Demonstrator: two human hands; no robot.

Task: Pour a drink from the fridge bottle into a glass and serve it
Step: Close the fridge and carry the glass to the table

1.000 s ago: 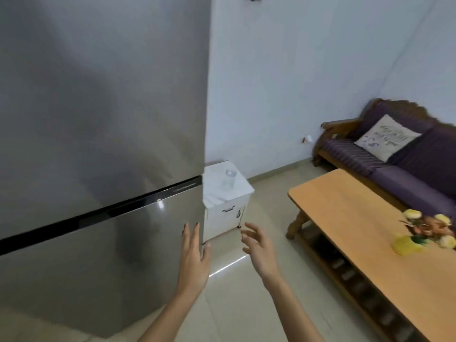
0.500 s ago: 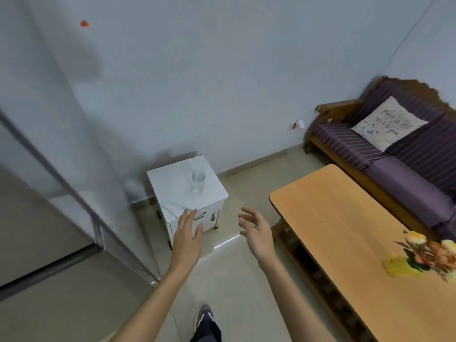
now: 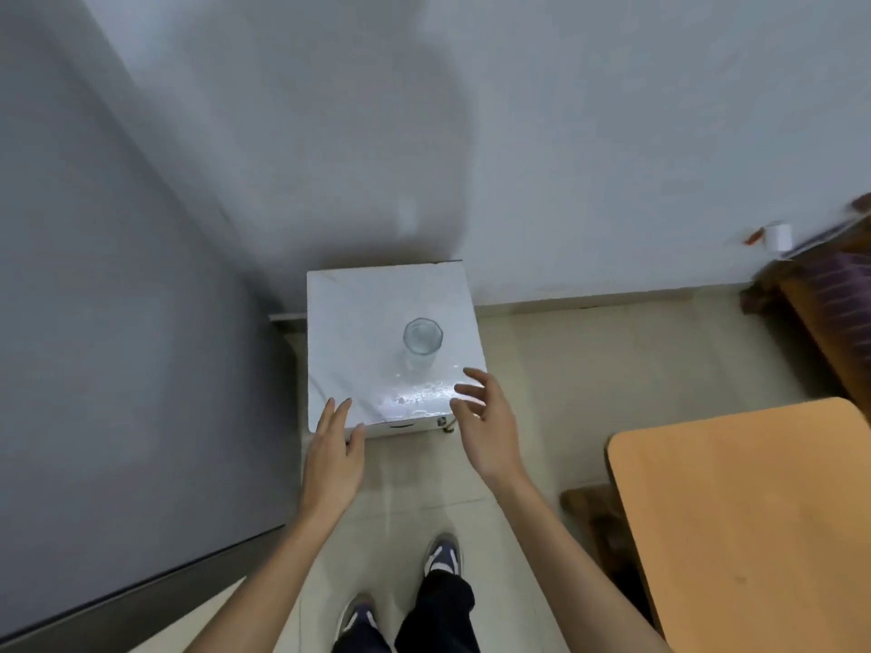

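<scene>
Leftmost, the grey fridge (image 3: 118,369) fills that side. Next, the left hand (image 3: 332,457) hovers at the front left corner of the white cabinet (image 3: 349,332), fingers straight and empty. The glass (image 3: 422,344) stands upright on the cabinet top, right of centre. Near it but apart, the right hand (image 3: 485,426) reaches in over the front right corner, fingers spread and slightly bent, holding nothing. Farthest right sits a wooden table (image 3: 735,511).

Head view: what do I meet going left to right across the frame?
In order: fridge → left hand → glass → right hand → table. The cabinet under the glass spans from one hand to the other, so it is left out of the order.
</scene>
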